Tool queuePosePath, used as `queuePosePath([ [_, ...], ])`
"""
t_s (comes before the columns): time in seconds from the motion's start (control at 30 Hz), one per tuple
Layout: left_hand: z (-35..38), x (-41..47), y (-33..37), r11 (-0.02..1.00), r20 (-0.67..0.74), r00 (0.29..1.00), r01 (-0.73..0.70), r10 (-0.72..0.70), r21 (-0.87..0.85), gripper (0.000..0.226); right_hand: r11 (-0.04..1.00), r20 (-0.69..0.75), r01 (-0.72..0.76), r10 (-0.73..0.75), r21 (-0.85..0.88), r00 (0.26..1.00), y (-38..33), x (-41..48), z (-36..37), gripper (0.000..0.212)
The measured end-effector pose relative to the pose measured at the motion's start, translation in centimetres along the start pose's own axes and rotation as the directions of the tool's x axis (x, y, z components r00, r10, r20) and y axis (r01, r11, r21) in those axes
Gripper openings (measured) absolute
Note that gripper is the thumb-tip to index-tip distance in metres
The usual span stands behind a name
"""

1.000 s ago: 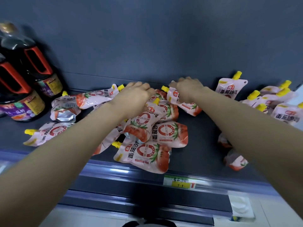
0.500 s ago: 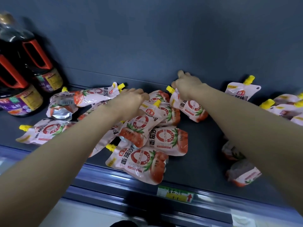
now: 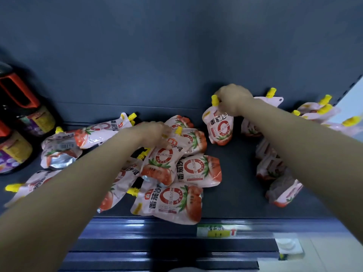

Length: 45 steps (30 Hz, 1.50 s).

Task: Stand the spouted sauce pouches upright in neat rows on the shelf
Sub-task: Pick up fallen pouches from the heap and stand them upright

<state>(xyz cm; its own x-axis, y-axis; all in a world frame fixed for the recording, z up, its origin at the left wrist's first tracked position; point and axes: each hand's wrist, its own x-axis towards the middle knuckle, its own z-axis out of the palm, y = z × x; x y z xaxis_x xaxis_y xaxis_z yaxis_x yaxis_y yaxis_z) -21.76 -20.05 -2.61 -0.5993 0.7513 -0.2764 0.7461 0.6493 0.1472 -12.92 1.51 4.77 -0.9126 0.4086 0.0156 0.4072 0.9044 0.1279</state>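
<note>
Diff vs 0.5 s ago: right hand (image 3: 233, 100) has lifted its pink foil sauce pouch with yellow spout cap (image 3: 220, 127) off the far side of the heap. The pouch is now upright, right of the heap and near the dark back wall (image 3: 176, 65). Can't tell if its base touches the dark grey metal shelf (image 3: 235, 183). Fingers pinch the pouch top beside the cap.

Left hand (image 3: 153, 132) has shifted right. Its fingers curl onto the top edge of a second pink pouch (image 3: 163, 161) lying on the heap of fallen pink pouches (image 3: 196, 169). Blurred, so grip detail is unclear.

Hidden: right forearm covers most of a cluster of fallen pouches (image 3: 282, 193) at near right. Left forearm covers the heap's left part. Leaning pouches at far right (image 3: 318, 110) are blurry. Dark sauce jugs with red handles (image 3: 21, 118) are cut off at the left edge.

Room: bare shelf strip between heap and right cluster, running near to far. Nearest pouch (image 3: 170, 203) lies at the shelf's front lip, just left of the yellow-green price label (image 3: 216, 231).
</note>
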Motion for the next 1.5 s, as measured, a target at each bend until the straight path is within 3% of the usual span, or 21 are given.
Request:
queuePosePath([
  [0.13,0.0,0.6,-0.5,0.997,0.066,0.998,0.006,-0.001,-0.073,0.074,0.982,0.009,-0.106,0.106,0.157,0.994,0.9,-0.1,0.3,0.018],
  [0.3,0.0,1.0,-0.3,0.997,0.006,1.0,0.027,-0.027,-0.077,0.073,0.896,0.002,-0.213,0.23,0.391,0.973,2.0,-0.2,1.3,0.01],
  [0.43,-0.2,1.1,0.0,0.994,0.013,0.999,0.051,-0.05,-0.099,0.072,0.851,-0.006,-0.249,0.284,0.462,0.959,2.0,0.3,1.9,0.019],
  [0.67,-0.7,1.1,0.6,0.964,0.059,0.993,0.114,-0.103,-0.241,0.065,0.887,-0.036,-0.211,0.247,0.412,0.968,2.1,0.8,0.7,0.01],
  [0.83,-0.8,0.9,0.7,0.911,0.106,0.987,0.154,-0.123,-0.383,0.054,0.909,-0.064,-0.164,0.203,0.384,0.977,1.9,0.8,0.5,0.031],
  [0.93,-0.7,0.9,0.8,0.93,0.069,0.99,0.136,-0.119,-0.341,0.053,0.92,-0.082,-0.153,0.195,0.359,0.977,1.9,0.7,0.5,0.032],
  [1.1,-0.4,0.6,1.2,0.986,-0.036,0.993,0.108,-0.113,-0.131,0.06,0.953,-0.157,-0.123,0.171,0.277,0.973,1.4,0.3,0.3,0.033],
  [1.3,-0.2,0.4,1.0,0.99,-0.077,0.991,0.106,-0.113,-0.095,0.064,0.969,-0.182,-0.099,0.142,0.229,0.973,1.2,0.0,0.0,0.032],
  [1.5,0.1,-0.1,1.7,0.934,-0.027,0.993,0.097,-0.113,-0.345,0.04,0.952,-0.177,-0.099,0.155,0.289,0.972,1.7,-0.3,0.3,0.041],
])
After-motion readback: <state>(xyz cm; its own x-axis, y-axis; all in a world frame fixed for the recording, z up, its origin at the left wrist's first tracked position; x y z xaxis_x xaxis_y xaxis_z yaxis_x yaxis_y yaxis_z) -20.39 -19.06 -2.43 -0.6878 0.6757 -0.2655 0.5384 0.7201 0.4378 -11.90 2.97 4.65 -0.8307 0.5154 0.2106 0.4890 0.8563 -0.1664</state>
